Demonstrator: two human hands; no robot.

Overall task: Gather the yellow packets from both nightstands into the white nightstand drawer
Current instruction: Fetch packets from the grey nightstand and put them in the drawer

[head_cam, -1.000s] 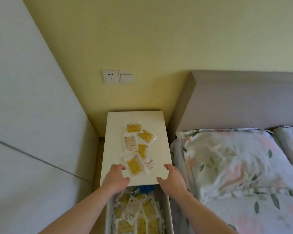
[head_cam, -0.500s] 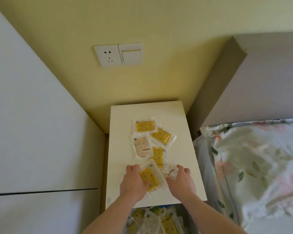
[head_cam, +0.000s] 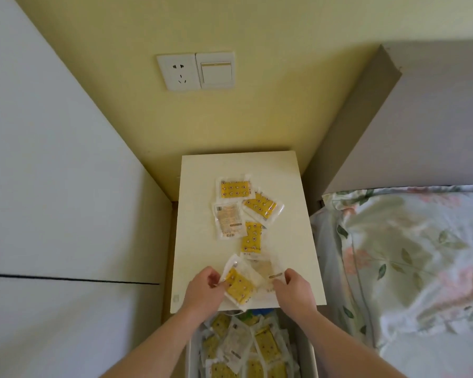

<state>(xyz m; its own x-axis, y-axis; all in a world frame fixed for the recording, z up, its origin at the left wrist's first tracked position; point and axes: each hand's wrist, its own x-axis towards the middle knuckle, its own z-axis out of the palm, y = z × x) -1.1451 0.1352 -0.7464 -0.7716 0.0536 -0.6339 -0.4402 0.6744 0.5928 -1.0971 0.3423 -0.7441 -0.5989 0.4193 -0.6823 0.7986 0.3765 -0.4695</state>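
Note:
Several yellow packets lie on the white nightstand (head_cam: 197, 241). At its front edge my left hand (head_cam: 205, 291) pinches the left side of a yellow packet (head_cam: 239, 286). My right hand (head_cam: 292, 290) pinches a pale, face-down packet (head_cam: 265, 268) beside it. Farther back lie a yellow packet (head_cam: 234, 188), a second yellow packet (head_cam: 261, 207), a third one (head_cam: 253, 237) and a face-down packet (head_cam: 227, 218). Below the top, the open white drawer (head_cam: 310, 356) holds a heap of packets (head_cam: 246, 347).
A white wardrobe wall (head_cam: 52, 214) stands close on the left. The bed with a floral pillow (head_cam: 410, 255) and grey headboard (head_cam: 421, 118) borders the nightstand on the right. A socket and switch (head_cam: 195, 70) sit on the yellow wall behind.
Both hands moved from the nightstand's front edge onto the two nearest packets and now pinch them. The camera has come closer and tilted down.

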